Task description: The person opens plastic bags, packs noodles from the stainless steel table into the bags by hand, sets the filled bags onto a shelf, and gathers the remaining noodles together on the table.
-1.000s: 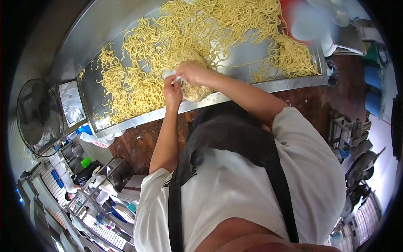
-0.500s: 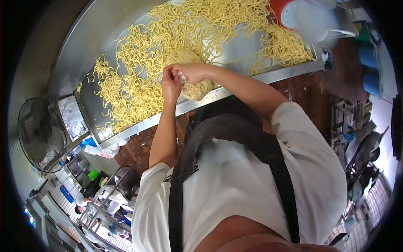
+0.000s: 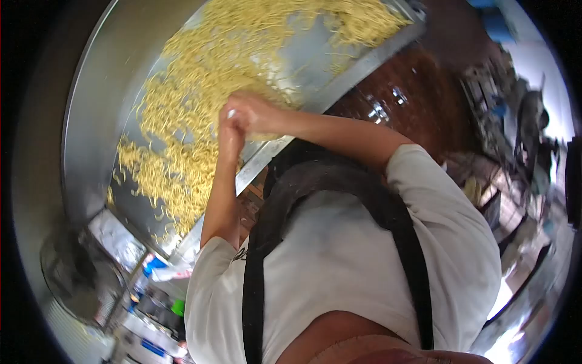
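Note:
My left hand [image 3: 231, 128] and my right hand [image 3: 257, 111] are together, fingers closed around the gathered neck of a clear plastic bag [image 3: 254, 85]. The bag looks full of yellow noodles and rests at the near edge of a large metal tray [image 3: 357, 68]. My forearms and hands hide part of it, and motion blurs the rest. A whitish bit of the bag's neck shows between my fingers. Loose yellow noodles [image 3: 182, 115] lie spread over the tray around and beyond my hands.
The tray's tall metal side wall [image 3: 100, 97] rises on the left. A black fan [image 3: 82, 273] stands near the tray's left corner, with a white and red plastic bag [image 3: 170, 273] close by. Brown floor [image 3: 394, 109] shows to the right, with blurred equipment [image 3: 527, 133] along that side.
The view has swung, so the tray looks more tilted and the red container at the upper right is out of frame. Both hands stay together at the bag's neck.

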Motion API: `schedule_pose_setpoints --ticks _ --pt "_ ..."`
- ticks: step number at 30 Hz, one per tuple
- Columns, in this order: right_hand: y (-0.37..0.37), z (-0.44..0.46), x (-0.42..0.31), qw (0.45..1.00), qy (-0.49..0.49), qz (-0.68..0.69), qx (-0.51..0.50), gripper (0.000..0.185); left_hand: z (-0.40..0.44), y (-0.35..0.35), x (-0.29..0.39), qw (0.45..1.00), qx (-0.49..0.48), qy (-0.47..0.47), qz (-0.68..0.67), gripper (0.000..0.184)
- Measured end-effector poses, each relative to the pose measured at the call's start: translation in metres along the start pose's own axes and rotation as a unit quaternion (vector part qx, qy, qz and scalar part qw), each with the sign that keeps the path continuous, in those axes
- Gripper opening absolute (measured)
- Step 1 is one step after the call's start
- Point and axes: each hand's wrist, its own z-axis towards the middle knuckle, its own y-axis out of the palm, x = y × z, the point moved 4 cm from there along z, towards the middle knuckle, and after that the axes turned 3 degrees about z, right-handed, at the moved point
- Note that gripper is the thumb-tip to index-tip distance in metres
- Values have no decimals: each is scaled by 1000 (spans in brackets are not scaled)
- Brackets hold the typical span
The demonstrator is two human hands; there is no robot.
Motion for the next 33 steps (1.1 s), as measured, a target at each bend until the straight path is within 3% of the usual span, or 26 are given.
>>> schedule_pose_setpoints --ticks 3,4,5,6,7,9,10,11,13,15,19,21,22,27,29,33 --pt "-2 -2 -12 994 -38 59 80 20 9 4 -22 996 -32 -25 -84 36" --pt "-10 -4 -15 995 -33 46 79 20 14 1 -5 995 -46 63 54 29" --pt "-22 -7 -19 996 -27 31 80 20 19 1 -1 997 -75 -7 -20 23" --pt "-37 -11 -26 993 -21 37 107 18 25 8 14 979 -54 -49 -192 17" --pt "-50 -18 -37 990 -17 48 134 17 32 11 26 927 -56 -169 -330 15" --pt "-90 -30 -61 984 -75 53 153 18 41 21 111 896 -64 -198 -391 12" --pt "-118 -38 -73 987 -53 41 144 19 46 26 153 971 -82 -51 -218 12" --pt "-148 -51 -90 990 -29 32 136 20 46 35 194 990 -84 108 -41 13" --pt "-210 -96 -113 988 31 33 150 23 50 64 258 974 -139 179 29 11" --pt "-273 -162 -134 974 100 54 196 27 57 108 277 962 -205 178 -12 10" --pt "-377 -337 -148 934 155 -24 320 24 40 229 358 938 -242 247 2 10" --pt "-415 -431 -171 891 207 -65 399 20 20 292 408 918 -261 298 3 10" --pt "-422 -463 -184 862 237 -81 441 20 15 312 425 920 -287 267 -7 10" --pt "-452 -648 -273 698 317 -122 631 17 -50 480 535 833 -434 338 -59 8" --pt "-439 -695 -307 623 329 -129 698 17 -78 546 572 794 -529 288 -88 9" --pt "-401 -747 -367 476 374 -149 782 17 -177 654 686 730 -629 212 -160 7"
